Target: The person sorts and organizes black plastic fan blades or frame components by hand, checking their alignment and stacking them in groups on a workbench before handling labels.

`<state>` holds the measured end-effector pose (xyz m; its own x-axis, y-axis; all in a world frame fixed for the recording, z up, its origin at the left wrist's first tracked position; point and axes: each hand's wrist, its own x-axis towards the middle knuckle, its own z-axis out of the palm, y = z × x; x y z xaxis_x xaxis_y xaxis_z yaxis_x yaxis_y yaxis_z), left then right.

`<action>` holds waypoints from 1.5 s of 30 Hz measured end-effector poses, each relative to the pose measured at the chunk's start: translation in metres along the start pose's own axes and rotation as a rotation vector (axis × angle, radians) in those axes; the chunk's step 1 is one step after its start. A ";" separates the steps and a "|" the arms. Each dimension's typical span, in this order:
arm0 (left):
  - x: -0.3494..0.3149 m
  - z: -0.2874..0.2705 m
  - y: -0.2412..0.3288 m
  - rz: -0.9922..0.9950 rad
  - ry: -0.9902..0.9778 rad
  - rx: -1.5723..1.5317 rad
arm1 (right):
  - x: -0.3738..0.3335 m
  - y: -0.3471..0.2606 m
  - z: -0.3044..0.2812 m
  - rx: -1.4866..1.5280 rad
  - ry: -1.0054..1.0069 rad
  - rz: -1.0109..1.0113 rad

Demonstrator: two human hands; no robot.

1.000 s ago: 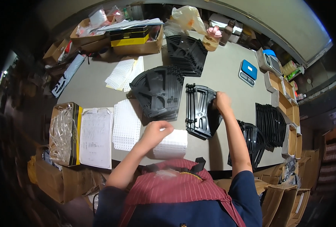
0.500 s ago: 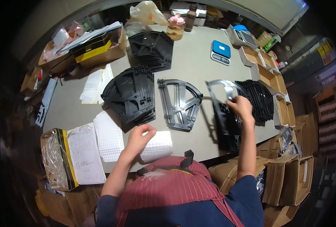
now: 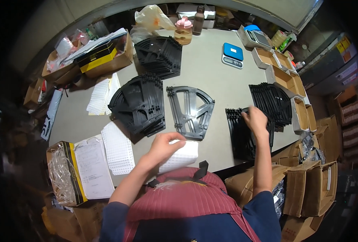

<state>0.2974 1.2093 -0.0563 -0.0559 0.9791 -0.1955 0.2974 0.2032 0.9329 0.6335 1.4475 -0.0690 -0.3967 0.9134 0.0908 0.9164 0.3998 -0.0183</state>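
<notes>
At the table's near edge my left hand point(image 3: 162, 148) is closed on a white sheet of small labels point(image 3: 183, 157), which curls up toward its fingers. To the right, my right hand point(image 3: 256, 121) bends its fingers at the upper edge of a black fan-shaped plastic part point(image 3: 237, 125) on top of a low stack; the fingertips are partly blurred. Between the hands a single fan-shaped frame point(image 3: 191, 111) lies flat, glossy under the light. Beyond my left hand stands a taller stack of fan-shaped parts point(image 3: 136, 105).
More black stacks stand at the back point(image 3: 158, 56) and right point(image 3: 271, 103). A blue-topped scale point(image 3: 232, 55) and shallow cardboard trays point(image 3: 281, 78) line the right side. Printed label sheets point(image 3: 118, 149), an open notebook point(image 3: 93, 169) and a box of clear strips point(image 3: 62, 175) lie left.
The raised fan-shaped part in my right hand has come down onto the stack at the right. My left hand has moved rightward with the label sheet.
</notes>
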 end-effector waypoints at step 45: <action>-0.004 -0.006 0.014 0.258 0.213 0.163 | -0.060 0.097 0.013 -0.245 -0.036 0.127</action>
<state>0.2966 1.2085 -0.0404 -0.1517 0.9807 0.1234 0.4743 -0.0373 0.8796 0.7456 1.4327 -0.0895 -0.2757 0.9589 0.0679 0.9426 0.2558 0.2147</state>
